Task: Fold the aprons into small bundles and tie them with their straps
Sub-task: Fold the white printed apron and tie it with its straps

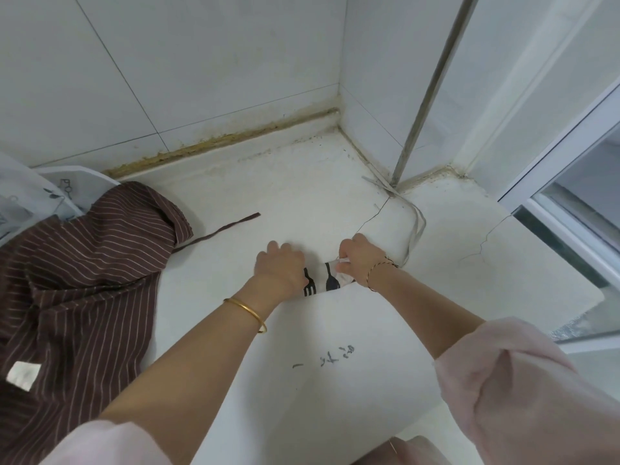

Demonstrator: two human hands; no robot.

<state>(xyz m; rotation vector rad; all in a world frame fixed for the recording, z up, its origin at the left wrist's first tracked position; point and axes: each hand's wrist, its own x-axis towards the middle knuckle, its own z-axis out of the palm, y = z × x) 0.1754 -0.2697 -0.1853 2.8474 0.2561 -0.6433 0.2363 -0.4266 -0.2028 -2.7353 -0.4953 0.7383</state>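
Lying unfolded at left on white desk (235, 330): striped apron (80, 280). At centre, pressing down printed bundle (323, 280): left hand (280, 266), fingers curled over it. Pinching white strap (416, 229) against bundle: right hand (360, 260), fingers pressed together. Tying step apparently under way; next, likely winding strap round and knotting.

The desk (302, 203) looked like matt white stone, cracked and stained. The wall tiles (167, 62) were glossy. The brown striped apron (84, 270) was soft woven cloth; the printed bundle (327, 280), smooth cloth. The bangle (246, 312) shone like polished metal.
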